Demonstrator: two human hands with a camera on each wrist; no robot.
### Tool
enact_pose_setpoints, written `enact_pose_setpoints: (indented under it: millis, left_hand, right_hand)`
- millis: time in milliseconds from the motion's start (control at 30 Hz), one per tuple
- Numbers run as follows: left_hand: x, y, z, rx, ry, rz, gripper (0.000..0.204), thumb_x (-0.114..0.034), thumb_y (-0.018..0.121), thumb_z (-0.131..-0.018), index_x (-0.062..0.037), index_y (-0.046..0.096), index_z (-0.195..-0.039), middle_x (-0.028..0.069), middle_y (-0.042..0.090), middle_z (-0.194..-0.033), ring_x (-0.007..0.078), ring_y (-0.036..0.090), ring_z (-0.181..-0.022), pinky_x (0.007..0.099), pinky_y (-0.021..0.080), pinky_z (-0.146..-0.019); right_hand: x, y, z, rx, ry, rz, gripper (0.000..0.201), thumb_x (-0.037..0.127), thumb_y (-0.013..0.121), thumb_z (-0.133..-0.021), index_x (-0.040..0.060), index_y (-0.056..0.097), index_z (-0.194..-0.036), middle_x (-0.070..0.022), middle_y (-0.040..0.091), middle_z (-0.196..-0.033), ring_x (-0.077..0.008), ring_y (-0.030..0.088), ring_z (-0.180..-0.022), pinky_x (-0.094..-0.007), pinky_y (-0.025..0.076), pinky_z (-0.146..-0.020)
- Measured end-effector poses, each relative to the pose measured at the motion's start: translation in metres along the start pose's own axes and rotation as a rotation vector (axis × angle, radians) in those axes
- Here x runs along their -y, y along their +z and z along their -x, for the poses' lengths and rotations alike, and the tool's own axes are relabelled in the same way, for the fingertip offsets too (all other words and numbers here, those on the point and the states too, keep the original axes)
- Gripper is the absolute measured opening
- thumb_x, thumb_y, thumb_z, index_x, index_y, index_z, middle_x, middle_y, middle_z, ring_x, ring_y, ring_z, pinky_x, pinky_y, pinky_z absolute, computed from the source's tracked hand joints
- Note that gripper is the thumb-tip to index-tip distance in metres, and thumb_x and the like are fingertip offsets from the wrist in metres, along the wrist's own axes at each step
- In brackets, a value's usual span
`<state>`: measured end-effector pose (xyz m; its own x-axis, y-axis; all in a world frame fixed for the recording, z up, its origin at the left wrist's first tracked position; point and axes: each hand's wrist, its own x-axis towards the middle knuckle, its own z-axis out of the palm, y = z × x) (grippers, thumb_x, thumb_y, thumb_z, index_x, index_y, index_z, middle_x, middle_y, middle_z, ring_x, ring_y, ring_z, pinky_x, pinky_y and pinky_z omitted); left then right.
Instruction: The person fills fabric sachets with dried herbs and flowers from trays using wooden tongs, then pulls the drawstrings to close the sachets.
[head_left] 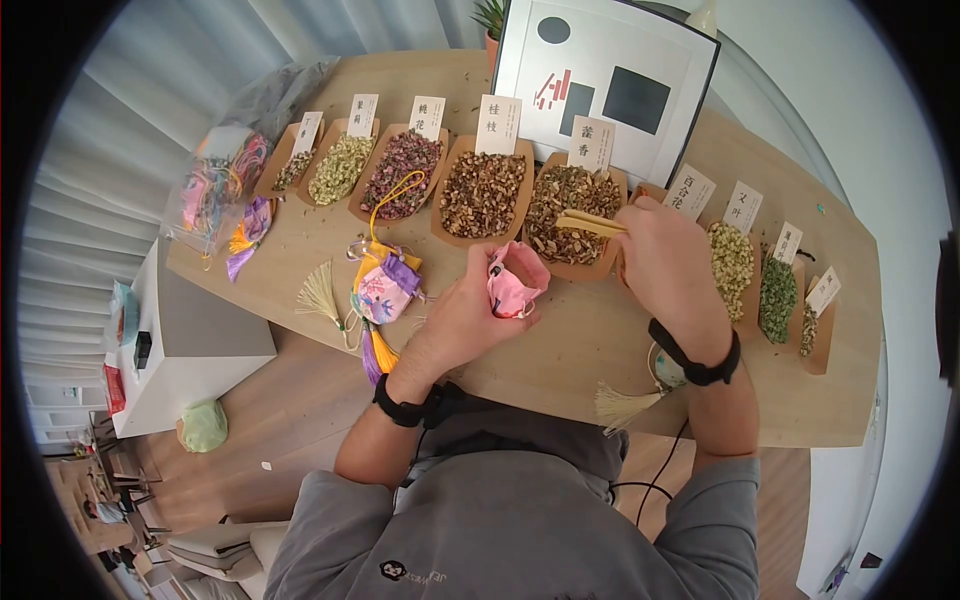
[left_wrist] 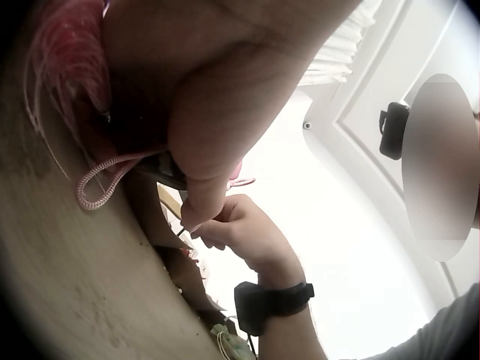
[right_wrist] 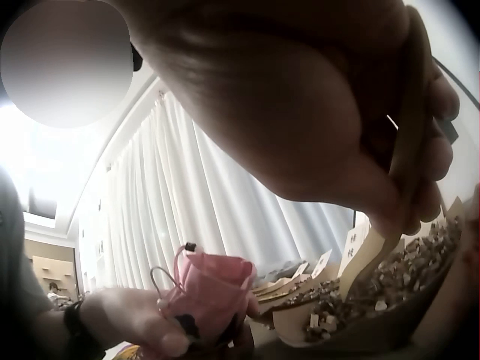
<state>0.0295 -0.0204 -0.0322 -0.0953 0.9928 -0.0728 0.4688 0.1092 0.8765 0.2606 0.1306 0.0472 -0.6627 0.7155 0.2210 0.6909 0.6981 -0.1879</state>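
Note:
My left hand (head_left: 465, 318) grips a small pink drawstring pouch (head_left: 514, 290), its mouth open and facing up. In the right wrist view, the pouch (right_wrist: 214, 289) shows a dark print and a loop of pink cord. Wooden tongs (head_left: 590, 222) are held in my right hand (head_left: 672, 262), tips down over the chopped brown herbs (head_left: 560, 205) in a kraft paper tray just right of the pouch. The same tongs (right_wrist: 367, 262) reach into the herb pieces in the right wrist view. In the left wrist view, my left hand (left_wrist: 225, 90) hides most of the pouch.
A row of labelled paper trays (head_left: 440, 225) with dried flowers and herbs curves along the table (head_left: 520, 370). Left of the hands lie a finished-looking purple-and-yellow pouch (head_left: 385, 285) and a cream tassel (head_left: 320, 293). A framed picture (head_left: 605, 80) stands behind; a plastic bag (head_left: 215, 190) sits far left.

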Motion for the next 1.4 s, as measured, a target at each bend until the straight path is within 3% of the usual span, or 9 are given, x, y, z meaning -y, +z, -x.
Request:
enact_pose_setpoints:
  millis: [133, 267, 367, 433, 533, 633, 867, 967, 1400]
  left_hand:
    - [-0.022, -0.007, 0.002, 0.045, -0.126, -0.103, 0.083, -0.015, 0.09, -0.091, -0.0025, 0.034, -0.152, 0.0129, 0.068, -0.138, 0.019, 0.069, -0.125, 0.0348, 0.056, -0.104]
    - [-0.005, 0.0, 0.0, 0.016, -0.021, -0.052, 0.084, -0.016, 0.09, -0.091, -0.0033, 0.034, -0.153, 0.0151, 0.069, -0.138, 0.0227, 0.071, -0.125, 0.0358, 0.057, -0.103]
    - [-0.007, 0.0, 0.001, -0.008, 0.081, 0.104, 0.084, -0.018, 0.09, -0.091, -0.0042, 0.036, -0.152, 0.0158, 0.07, -0.133, 0.0232, 0.072, -0.122, 0.0363, 0.058, -0.101]
    - [-0.014, -0.003, 0.003, -0.007, -0.041, -0.1, 0.084, -0.019, 0.091, -0.09, -0.0035, 0.036, -0.152, 0.0145, 0.07, -0.13, 0.0215, 0.072, -0.119, 0.0363, 0.058, -0.099]
    - [-0.01, -0.003, 0.002, 0.002, -0.046, -0.06, 0.085, -0.021, 0.092, -0.09, -0.0033, 0.036, -0.152, 0.0132, 0.07, -0.127, 0.0197, 0.072, -0.116, 0.0358, 0.058, -0.098]
    - [-0.009, -0.002, 0.003, -0.016, -0.017, -0.056, 0.086, -0.021, 0.092, -0.09, -0.003, 0.037, -0.152, 0.0124, 0.07, -0.125, 0.0184, 0.071, -0.113, 0.0354, 0.058, -0.097]
    - [-0.007, -0.001, 0.001, 0.003, -0.042, -0.048, 0.084, -0.02, 0.092, -0.09, -0.0015, 0.037, -0.151, 0.0122, 0.069, -0.128, 0.016, 0.069, -0.114, 0.0343, 0.057, -0.099]
    - [-0.01, -0.002, 0.002, 0.008, -0.07, -0.076, 0.084, -0.02, 0.092, -0.09, -0.0011, 0.037, -0.151, 0.012, 0.068, -0.128, 0.0163, 0.069, -0.115, 0.0344, 0.057, -0.099]
    - [-0.011, -0.002, 0.003, -0.023, -0.053, -0.084, 0.086, -0.022, 0.09, -0.09, -0.0044, 0.036, -0.154, 0.0164, 0.072, -0.123, 0.0234, 0.075, -0.111, 0.0385, 0.059, -0.094]
  right_hand:
    - [0.015, -0.041, 0.013, 0.057, -0.069, -0.21, 0.013, 0.009, 0.075, -0.094, 0.0028, 0.076, -0.105, -0.0145, 0.07, -0.1, -0.039, 0.071, -0.095, -0.0489, 0.056, -0.081]
    - [0.028, -0.043, 0.02, 0.132, -0.203, -0.257, 0.015, 0.008, 0.075, -0.093, 0.0019, 0.076, -0.107, -0.0152, 0.069, -0.099, -0.0398, 0.07, -0.093, -0.0491, 0.056, -0.08]
    - [0.023, -0.038, 0.017, 0.109, -0.167, -0.226, 0.009, 0.011, 0.075, -0.094, 0.0021, 0.074, -0.097, -0.0143, 0.07, -0.098, -0.0376, 0.072, -0.095, -0.0476, 0.06, -0.084]
    - [0.009, -0.025, 0.01, -0.052, 0.001, -0.114, 0.008, 0.008, 0.074, -0.094, 0.0013, 0.075, -0.098, -0.0151, 0.071, -0.1, -0.038, 0.074, -0.095, -0.0481, 0.061, -0.083]
    - [-0.003, -0.009, -0.004, 0.009, 0.14, 0.096, 0.008, 0.004, 0.071, -0.093, 0.0006, 0.077, -0.097, -0.0169, 0.075, -0.101, -0.0384, 0.077, -0.095, -0.0476, 0.063, -0.084]
    - [-0.011, 0.011, -0.013, 0.13, 0.182, 0.12, 0.009, 0.001, 0.07, -0.09, 0.0002, 0.078, -0.095, -0.0191, 0.078, -0.099, -0.0388, 0.079, -0.095, -0.0468, 0.064, -0.085]
    - [-0.011, 0.025, -0.014, 0.126, 0.105, 0.114, 0.01, 0.0, 0.07, -0.088, 0.0006, 0.078, -0.094, -0.0197, 0.079, -0.096, -0.0389, 0.08, -0.095, -0.0481, 0.063, -0.089]
    - [-0.014, 0.025, -0.017, 0.212, 0.128, 0.113, 0.012, 0.011, 0.075, -0.098, -0.0002, 0.075, -0.095, -0.0196, 0.076, -0.103, -0.0415, 0.075, -0.102, -0.0523, 0.061, -0.089]
    - [-0.002, -0.034, 0.005, -0.017, 0.012, -0.117, 0.008, 0.008, 0.073, -0.095, 0.0015, 0.076, -0.099, -0.0164, 0.073, -0.098, -0.0414, 0.072, -0.095, -0.0503, 0.057, -0.082]
